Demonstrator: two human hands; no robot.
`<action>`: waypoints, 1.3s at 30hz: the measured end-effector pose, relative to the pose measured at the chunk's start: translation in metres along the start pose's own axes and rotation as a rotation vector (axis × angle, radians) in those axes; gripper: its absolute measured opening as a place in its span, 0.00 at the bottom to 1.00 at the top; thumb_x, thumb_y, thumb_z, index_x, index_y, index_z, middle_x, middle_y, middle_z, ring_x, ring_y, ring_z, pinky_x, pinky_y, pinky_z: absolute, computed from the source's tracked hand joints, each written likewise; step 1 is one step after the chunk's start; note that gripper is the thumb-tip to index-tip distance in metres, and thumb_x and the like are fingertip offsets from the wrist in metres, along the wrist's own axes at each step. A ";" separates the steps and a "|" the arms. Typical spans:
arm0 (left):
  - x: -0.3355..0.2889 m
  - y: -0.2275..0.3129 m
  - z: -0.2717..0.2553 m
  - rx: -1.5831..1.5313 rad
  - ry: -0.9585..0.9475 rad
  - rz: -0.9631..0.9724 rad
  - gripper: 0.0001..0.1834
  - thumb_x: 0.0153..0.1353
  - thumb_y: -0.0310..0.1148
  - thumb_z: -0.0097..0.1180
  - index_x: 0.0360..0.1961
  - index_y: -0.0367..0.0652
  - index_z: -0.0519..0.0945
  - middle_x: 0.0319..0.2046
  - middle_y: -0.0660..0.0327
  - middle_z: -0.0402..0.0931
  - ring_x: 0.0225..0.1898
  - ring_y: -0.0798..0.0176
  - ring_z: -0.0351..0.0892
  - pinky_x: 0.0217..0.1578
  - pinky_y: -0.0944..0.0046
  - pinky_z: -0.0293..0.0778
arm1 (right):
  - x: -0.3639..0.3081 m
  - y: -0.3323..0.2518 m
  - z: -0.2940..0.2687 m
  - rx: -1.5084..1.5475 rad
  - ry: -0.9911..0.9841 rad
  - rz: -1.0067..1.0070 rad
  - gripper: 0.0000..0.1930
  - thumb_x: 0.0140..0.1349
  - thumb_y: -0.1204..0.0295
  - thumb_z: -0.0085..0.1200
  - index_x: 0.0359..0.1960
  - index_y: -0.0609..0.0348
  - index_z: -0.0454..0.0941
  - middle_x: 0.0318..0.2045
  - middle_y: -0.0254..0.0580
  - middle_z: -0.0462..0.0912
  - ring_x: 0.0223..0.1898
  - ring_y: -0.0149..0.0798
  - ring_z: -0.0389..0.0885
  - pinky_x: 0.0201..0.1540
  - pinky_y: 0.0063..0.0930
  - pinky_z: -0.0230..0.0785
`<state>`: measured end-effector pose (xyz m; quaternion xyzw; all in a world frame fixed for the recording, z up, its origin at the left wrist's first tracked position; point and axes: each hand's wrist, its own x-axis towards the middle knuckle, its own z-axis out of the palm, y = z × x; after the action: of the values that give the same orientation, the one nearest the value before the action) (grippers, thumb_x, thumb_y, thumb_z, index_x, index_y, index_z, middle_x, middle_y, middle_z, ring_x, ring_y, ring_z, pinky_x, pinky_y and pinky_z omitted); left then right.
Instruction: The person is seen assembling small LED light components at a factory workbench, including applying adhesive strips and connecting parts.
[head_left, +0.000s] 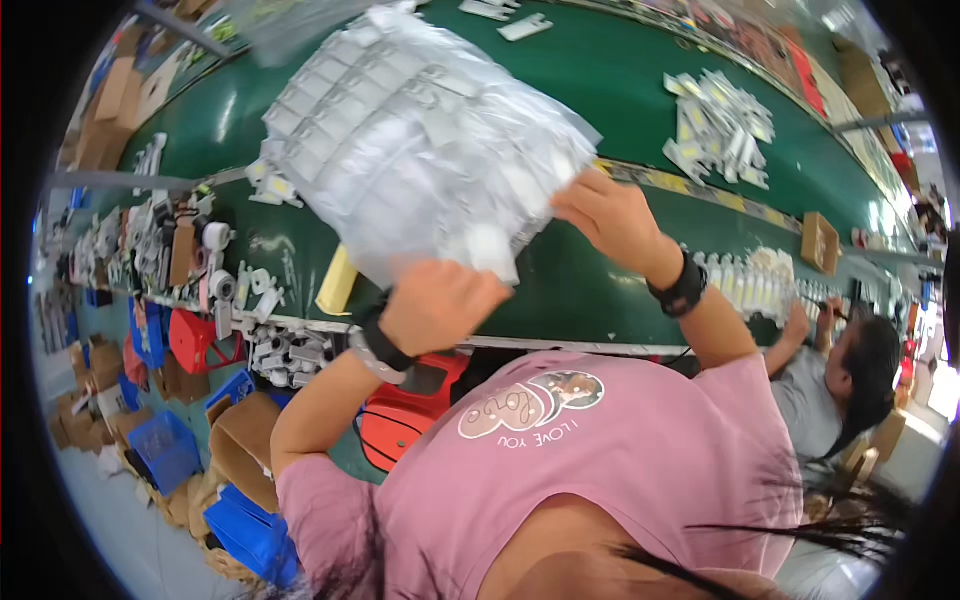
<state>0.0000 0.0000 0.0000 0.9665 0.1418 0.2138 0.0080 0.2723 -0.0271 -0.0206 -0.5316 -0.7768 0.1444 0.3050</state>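
Observation:
A large clear plastic bag (400, 170) is tilted above the green workbench, with rows of pale parts showing through it in a grid. My left hand (440, 305), a little blurred, has its fingers curled round the bag's near edge. At the bag's right corner my right hand (615, 222) pinches the plastic between thumb and fingers. Just past the bag's left corner lie a few small white parts with yellow patches (272, 184). A yellow strip-like piece (337, 283) rests near the bench's front edge, left of my left hand.
White parts with yellow squares (722, 130) form a pile at the far right. More stand in a row (745, 282) beside a seated co-worker (835, 375). An open cardboard box (820, 240) sits there. Red stools (410, 410) and blue crates (165, 448) are below on the left.

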 end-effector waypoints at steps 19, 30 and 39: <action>0.034 0.117 0.223 -0.221 -0.270 0.286 0.09 0.53 0.40 0.58 0.26 0.51 0.72 0.21 0.68 0.68 0.29 0.66 0.71 0.29 0.65 0.66 | -0.248 0.067 0.022 -0.345 -0.227 0.234 0.04 0.53 0.72 0.51 0.30 0.52 0.72 0.27 0.35 0.71 0.26 0.38 0.78 0.25 0.33 0.69; 0.040 0.123 0.215 -0.215 -0.397 0.051 0.04 0.55 0.35 0.52 0.30 0.50 0.74 0.26 0.67 0.70 0.34 0.64 0.74 0.33 0.63 0.71 | -0.253 0.069 0.029 -0.273 -0.148 0.340 0.02 0.54 0.72 0.51 0.30 0.53 0.72 0.26 0.38 0.72 0.23 0.41 0.77 0.25 0.36 0.69; 0.052 0.136 0.204 -0.258 -0.419 -0.063 0.11 0.53 0.38 0.59 0.34 0.48 0.74 0.32 0.65 0.71 0.38 0.61 0.74 0.34 0.59 0.72 | -0.242 0.055 0.024 -0.234 -0.189 0.373 0.07 0.52 0.69 0.58 0.31 0.53 0.72 0.27 0.37 0.73 0.27 0.43 0.78 0.32 0.38 0.68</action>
<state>0.1669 -0.1066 -0.1538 0.9758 0.1389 0.0249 0.1672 0.3586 -0.2244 -0.1469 -0.6816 -0.7019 0.1563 0.1353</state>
